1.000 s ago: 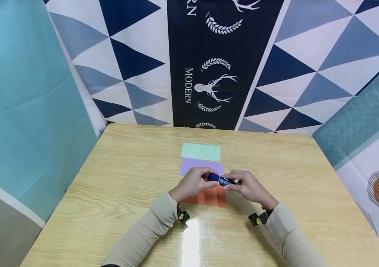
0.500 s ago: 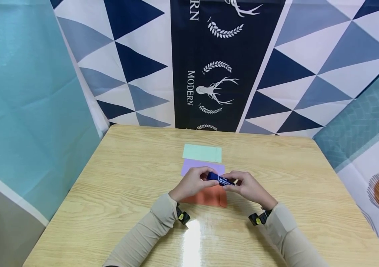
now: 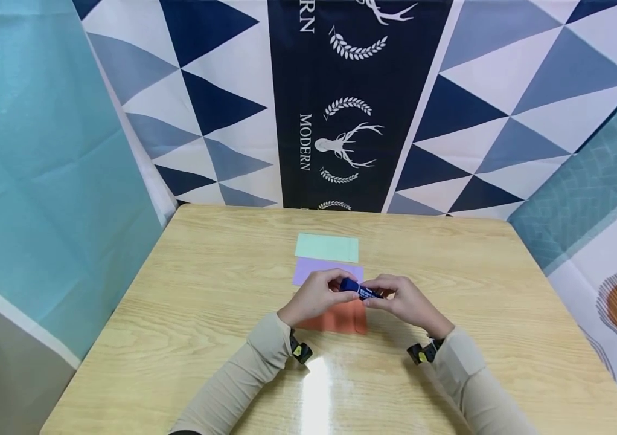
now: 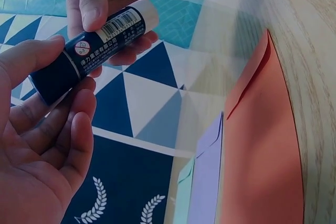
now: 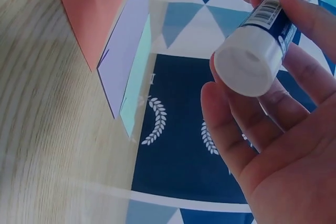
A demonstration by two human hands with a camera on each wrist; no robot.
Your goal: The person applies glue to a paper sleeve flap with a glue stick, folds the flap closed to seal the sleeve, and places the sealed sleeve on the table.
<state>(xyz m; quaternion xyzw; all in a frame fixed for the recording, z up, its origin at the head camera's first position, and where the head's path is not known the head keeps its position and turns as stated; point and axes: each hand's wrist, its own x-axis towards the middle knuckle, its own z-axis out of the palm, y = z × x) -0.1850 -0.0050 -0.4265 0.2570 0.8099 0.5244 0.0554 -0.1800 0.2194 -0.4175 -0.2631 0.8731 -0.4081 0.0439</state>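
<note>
Both hands hold a dark blue glue stick (image 3: 361,290) with a white base, raised over the table. My left hand (image 3: 313,297) pinches its dark cap end between thumb and fingers; the cap (image 4: 55,78) appears seated on the tube in the left wrist view. From the other side my right hand (image 3: 403,299) grips the tube, and the right wrist view shows the white base (image 5: 247,66) facing the camera. Beneath the hands lies an orange-red envelope (image 3: 341,318), partly covered by the left hand. Beyond it are a purple envelope (image 3: 322,269) and a mint green envelope (image 3: 326,247).
The envelopes lie in a column on a light wooden table (image 3: 205,272). A patterned cloth (image 3: 335,121) hangs behind the back edge, and a teal cloth (image 3: 53,151) hangs at the left. Glare shows on the near tabletop.
The head view has shifted slightly. Both hands keep their hold on the glue stick and stay nearly in place; no envelope has visibly moved.
</note>
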